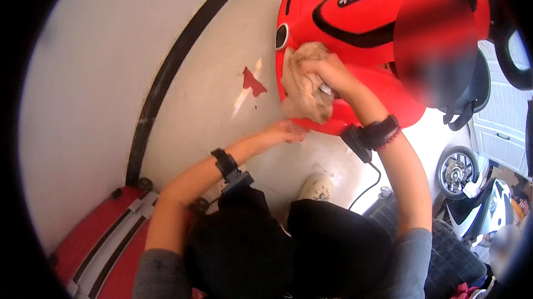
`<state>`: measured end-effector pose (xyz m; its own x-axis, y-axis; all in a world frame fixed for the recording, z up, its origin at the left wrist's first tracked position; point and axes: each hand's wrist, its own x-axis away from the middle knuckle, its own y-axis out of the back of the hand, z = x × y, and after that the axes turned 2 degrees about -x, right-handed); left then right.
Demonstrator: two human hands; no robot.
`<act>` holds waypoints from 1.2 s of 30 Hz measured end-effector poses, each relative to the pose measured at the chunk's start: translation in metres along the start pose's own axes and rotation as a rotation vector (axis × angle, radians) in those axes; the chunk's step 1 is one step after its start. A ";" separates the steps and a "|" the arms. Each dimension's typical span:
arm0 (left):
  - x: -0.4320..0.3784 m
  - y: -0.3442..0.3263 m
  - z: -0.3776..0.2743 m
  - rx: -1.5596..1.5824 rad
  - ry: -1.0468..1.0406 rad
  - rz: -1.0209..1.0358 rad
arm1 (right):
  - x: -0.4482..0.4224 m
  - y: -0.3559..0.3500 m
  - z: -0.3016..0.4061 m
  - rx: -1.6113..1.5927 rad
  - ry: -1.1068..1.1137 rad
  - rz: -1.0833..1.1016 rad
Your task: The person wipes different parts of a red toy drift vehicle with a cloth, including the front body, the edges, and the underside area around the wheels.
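A red plastic ride-on toy car (366, 78) with black trim and white lettering fills the upper right. My right hand (322, 70) is closed on a crumpled tan cloth (306, 93), which lies against the car's lower left end. A small whitish piece shows beneath that hand; what it is I cannot tell. My left hand (289, 131), slightly blurred, is just below the cloth at the car's bottom edge. Its fingers are extended and hold nothing; whether they touch the car is unclear. Each wrist wears a black strap with a device.
A torn red scrap (252, 82) lies on the pale floor left of the car. A red suitcase (104, 215) is at lower left. Toward the right are a black quilted item (449, 253), a motorcycle wheel (457, 172) and white cabinets (499, 141). A cable hangs from the right wrist device.
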<state>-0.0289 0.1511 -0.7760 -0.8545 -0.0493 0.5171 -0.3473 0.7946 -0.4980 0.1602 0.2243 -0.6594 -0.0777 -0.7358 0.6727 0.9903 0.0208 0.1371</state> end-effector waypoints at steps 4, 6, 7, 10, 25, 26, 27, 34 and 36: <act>0.010 -0.012 -0.002 0.150 -0.104 -0.104 | 0.065 0.017 0.017 -0.112 -0.051 0.182; 0.012 -0.017 -0.016 0.180 -0.054 -0.122 | 0.100 0.049 0.008 -0.215 -0.100 0.196; 0.011 -0.018 -0.023 0.199 -0.015 -0.125 | 0.121 0.065 0.004 -0.233 -0.129 0.145; 0.013 -0.005 -0.010 0.291 -0.039 -0.145 | 0.168 0.090 -0.025 -0.365 -0.067 -0.068; -0.002 0.093 -0.073 0.555 -0.127 -0.530 | 0.113 0.048 -0.065 0.037 0.396 -0.143; -0.012 0.104 -0.082 0.579 -0.169 -0.625 | 0.099 0.044 -0.061 0.027 0.431 -0.173; -0.016 0.118 -0.092 0.592 -0.213 -0.736 | 0.083 0.040 -0.058 0.045 0.480 -0.173; 0.016 0.167 -0.147 0.067 -0.110 -0.862 | 0.039 0.008 -0.034 -0.013 0.638 -0.131; 0.030 0.158 -0.146 -0.385 -0.086 -0.930 | 0.047 0.011 -0.049 -0.072 0.616 -0.163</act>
<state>-0.0533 0.3634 -0.7379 -0.3388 -0.7801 0.5259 -0.7544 0.5593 0.3436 0.1726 0.1567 -0.6620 -0.1689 -0.9802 0.1034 0.9782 -0.1539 0.1391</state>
